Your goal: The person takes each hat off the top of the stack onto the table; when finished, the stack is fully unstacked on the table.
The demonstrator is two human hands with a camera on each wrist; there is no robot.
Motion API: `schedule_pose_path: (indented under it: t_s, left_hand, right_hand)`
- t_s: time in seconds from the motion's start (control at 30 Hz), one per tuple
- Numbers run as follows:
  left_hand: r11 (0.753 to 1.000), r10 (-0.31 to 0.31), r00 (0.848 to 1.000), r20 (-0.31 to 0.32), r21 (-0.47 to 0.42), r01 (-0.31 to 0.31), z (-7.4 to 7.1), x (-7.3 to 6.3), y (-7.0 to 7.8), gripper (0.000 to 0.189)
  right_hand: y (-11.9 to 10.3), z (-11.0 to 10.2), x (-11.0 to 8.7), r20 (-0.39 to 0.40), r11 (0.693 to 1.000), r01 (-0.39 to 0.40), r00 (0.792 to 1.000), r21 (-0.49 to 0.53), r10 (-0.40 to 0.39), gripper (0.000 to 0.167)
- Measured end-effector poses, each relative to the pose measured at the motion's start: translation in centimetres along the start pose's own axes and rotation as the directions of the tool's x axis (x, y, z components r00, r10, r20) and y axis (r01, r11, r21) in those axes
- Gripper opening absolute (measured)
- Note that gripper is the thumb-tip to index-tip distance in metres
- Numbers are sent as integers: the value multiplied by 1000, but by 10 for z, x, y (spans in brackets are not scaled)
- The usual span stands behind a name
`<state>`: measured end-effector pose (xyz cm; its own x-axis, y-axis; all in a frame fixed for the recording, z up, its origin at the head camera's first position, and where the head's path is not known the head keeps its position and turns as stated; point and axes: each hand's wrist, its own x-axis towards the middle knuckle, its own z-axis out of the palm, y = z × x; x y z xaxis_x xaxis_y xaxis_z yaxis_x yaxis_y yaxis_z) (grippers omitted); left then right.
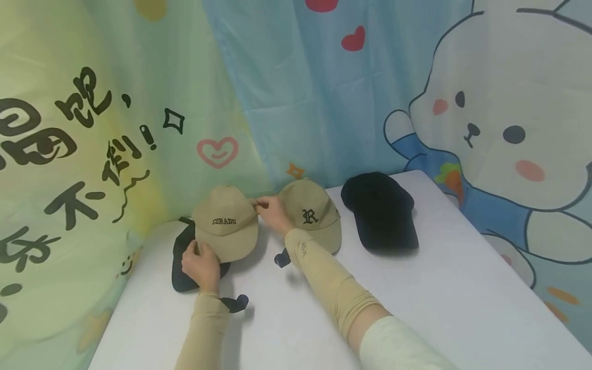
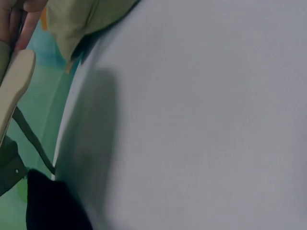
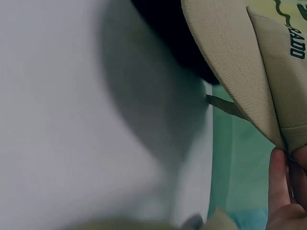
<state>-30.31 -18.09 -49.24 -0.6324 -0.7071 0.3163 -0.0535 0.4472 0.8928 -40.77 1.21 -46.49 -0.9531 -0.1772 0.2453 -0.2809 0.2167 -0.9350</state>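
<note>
A beige cap (image 1: 226, 221) lettered "CORADO" is held up at the left of the table, front facing me. My left hand (image 1: 201, 264) grips its left side near the brim, thumb and fingers pinching the edge. On the other side my right hand (image 1: 274, 213) pinches the cap's edge; in the right wrist view the fingertips (image 3: 278, 160) press where brim and crown meet. Behind and below it lies a dark cap (image 1: 184, 262), partly hidden. The left wrist view catches the held cap's brim (image 2: 17, 81) edge-on.
A second beige cap (image 1: 310, 205) with a black "R" sits just right, partly behind my right forearm. Farther right lies a black cap (image 1: 381, 213). The white table (image 1: 444, 298) meets a printed curtain (image 1: 296, 92) at its back edge.
</note>
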Motion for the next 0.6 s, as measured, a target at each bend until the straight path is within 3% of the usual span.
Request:
schedule_pose_path:
  t_s: [0.27,0.6]
  left_hand:
    - [999,7,998,63,32,-9,15,-12,16,36]
    - [997,14,985,172,78,-28,23,-22,17,34]
  right_hand:
    - [4,-32,0,-38,993,-36,999,-112,32,25]
    - [11,-47,-8,-68,970,-35,997,-239,20,20]
